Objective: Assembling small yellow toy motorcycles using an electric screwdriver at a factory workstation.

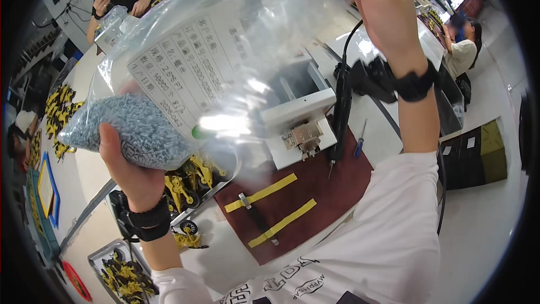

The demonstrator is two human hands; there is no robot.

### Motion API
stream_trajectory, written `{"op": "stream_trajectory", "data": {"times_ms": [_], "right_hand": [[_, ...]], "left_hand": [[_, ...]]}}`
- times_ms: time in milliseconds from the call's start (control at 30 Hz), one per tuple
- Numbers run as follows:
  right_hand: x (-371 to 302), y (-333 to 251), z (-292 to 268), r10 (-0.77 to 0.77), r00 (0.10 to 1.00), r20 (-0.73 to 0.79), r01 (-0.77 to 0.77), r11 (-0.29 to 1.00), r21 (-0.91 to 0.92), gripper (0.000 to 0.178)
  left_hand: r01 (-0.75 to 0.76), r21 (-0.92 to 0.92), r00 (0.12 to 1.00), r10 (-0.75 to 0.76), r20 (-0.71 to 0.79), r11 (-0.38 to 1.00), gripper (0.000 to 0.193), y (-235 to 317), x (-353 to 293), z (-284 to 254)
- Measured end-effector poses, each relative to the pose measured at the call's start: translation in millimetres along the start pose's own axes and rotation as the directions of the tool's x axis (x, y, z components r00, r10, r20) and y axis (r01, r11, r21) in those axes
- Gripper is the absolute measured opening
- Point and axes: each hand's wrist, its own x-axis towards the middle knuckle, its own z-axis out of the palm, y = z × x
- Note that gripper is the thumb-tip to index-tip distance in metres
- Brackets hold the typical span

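Observation:
A large clear plastic bag [270, 0] is raised in front of me, with a heap of small silvery-blue screws [132, 129] gathered in its lower left corner. My left hand [132, 174] grips that full corner from below, thumb against the plastic and the other fingers mostly hidden behind it. At the upper edge, my right hand [385, 17] is closed on the bag's top; part of the fingers is cut off by the frame. Through the plastic shows a white printed label [180, 67].
Below lies a dark red mat [337, 202] with yellow tape strips [289, 218]. On the bench are a white machine with a metal fixture [306, 138], a black electric screwdriver [341, 107], a blue-handled screwdriver [360, 141] and trays of yellow-black parts [121, 273]. Two co-workers sit farther off.

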Motion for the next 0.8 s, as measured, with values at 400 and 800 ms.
{"op": "stream_trajectory", "data": {"times_ms": [400, 800], "right_hand": [[-54.4, 26.6, -30.3, 0.264, 0.964, -0.038, -0.264, 0.964, 0.0, 0.014], [-59.6, 31.0, -7.6, 0.349, 0.937, -0.021, -0.349, 0.937, 0.006, 0.008]], "left_hand": [[0.212, 0.026, 0.965, -0.213, 0.154, 0.977, 0.044, -31.0, 34.8, -13.7], [0.103, 0.237, 0.992, -0.117, 0.044, 0.966, 0.048, 38.4, 39.4, -88.1]]}}
